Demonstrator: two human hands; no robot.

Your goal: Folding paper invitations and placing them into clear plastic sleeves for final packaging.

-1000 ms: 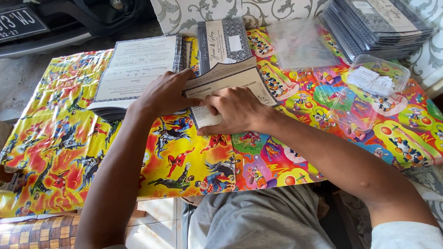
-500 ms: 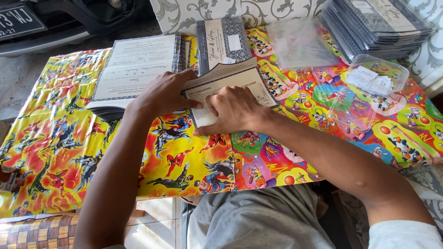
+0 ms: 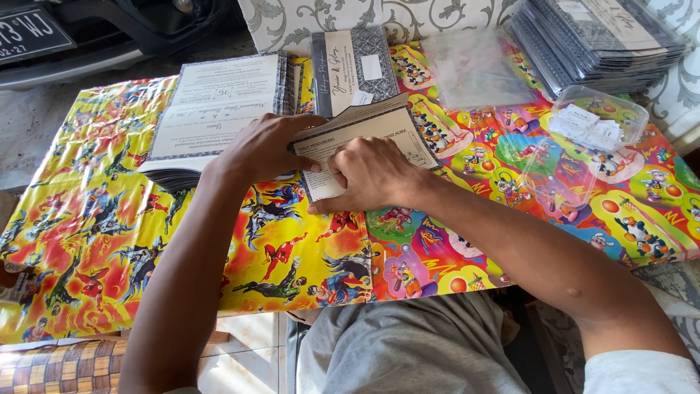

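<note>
Here 2 hands — left hand, right hand — press 1 folded card.

Matt paper card; glossy, smooth plastic cover on the bench; clear plastic tub; shiny film-wrapped stack.

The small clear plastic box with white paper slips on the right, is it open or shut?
Open. The small clear plastic box has no lid on top, and its clear lid lies flat beside it on the colourful tablecloth.
</note>
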